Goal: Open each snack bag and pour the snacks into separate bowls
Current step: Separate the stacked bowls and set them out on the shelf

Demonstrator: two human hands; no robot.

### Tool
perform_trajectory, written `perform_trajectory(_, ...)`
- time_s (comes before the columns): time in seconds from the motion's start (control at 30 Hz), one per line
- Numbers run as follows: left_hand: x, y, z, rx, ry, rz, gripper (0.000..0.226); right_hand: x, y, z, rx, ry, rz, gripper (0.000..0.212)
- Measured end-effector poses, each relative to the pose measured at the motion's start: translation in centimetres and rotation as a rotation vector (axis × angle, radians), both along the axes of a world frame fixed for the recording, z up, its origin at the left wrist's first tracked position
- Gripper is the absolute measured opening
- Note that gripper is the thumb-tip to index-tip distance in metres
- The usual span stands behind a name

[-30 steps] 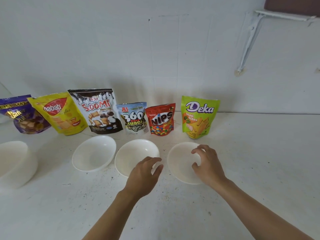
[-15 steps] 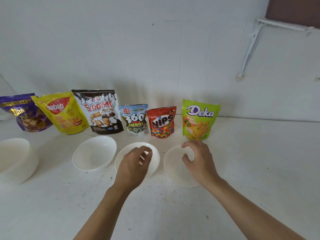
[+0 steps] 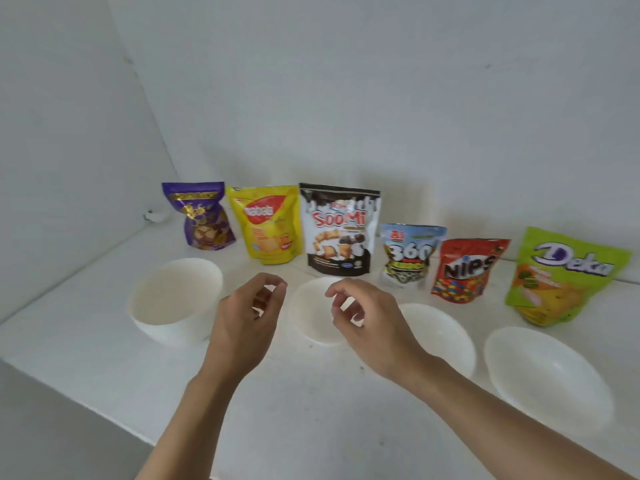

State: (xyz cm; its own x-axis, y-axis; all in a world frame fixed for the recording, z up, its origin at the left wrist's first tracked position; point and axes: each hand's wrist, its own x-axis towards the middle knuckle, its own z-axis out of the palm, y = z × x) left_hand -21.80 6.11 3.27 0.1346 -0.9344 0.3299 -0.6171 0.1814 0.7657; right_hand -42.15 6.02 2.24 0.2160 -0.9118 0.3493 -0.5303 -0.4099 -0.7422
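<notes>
Six snack bags upright in a row along the wall, labels forward, tops apparently sealed: purple bag (image 3: 202, 220), Nabati bag (image 3: 268, 225), Soomi bag (image 3: 339, 230), 360 bag (image 3: 408, 256), Nips bag (image 3: 465, 271), Deka bag (image 3: 561, 278). In front on the table (image 3: 311, 410): deep bowl (image 3: 166, 327) and shallow bowls (image 3: 547, 372), likely staged one per snack. Left hand (image 3: 247, 317) and right hand (image 3: 367, 320) poised before the Soomi bag, fingers loosely curled, empty.

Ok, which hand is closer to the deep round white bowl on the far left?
Left. The left hand hovers just right of the deep white bowl; the right hand is farther right.
</notes>
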Motion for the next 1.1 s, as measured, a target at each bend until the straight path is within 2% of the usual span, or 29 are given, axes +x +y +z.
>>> perform_trajectory(0.2,12.2,-2.3,0.0,-0.009,-0.011,0.074,0.009,12.0,-3.7,-0.2,0.036,0.002,0.072,0.017)
perform_trajectory(0.37,19.7,-4.6,-2.0,-0.02,-0.193,0.189,0.011,18.5,-6.7,-2.0,0.076,-0.021,0.0,0.013)
perform_trajectory(0.47,22.3,-6.1,-3.5,0.093,-0.305,0.24,0.022,21.2,-8.5,-3.3,0.137,0.015,-0.05,0.013)
perform_trajectory(0.57,23.7,-7.0,-4.7,0.234,-0.373,0.218,0.036,23.2,-9.9,-4.3,0.239,0.095,-0.07,0.027)
perform_trajectory(0.67,24.9,-7.7,-5.2,0.263,-0.345,0.164,0.048,24.2,-10.7,-4.7,0.264,0.151,-0.091,0.041)
perform_trajectory(0.9,26.3,-8.4,-5.0,0.23,-0.214,0.102,0.051,24.6,-12.0,-4.9,0.224,0.207,-0.142,0.044)
perform_trajectory(1.1,26.2,-8.3,-4.8,0.211,-0.22,0.083,0.051,24.8,-12.3,-4.8,0.221,0.197,-0.162,0.045)
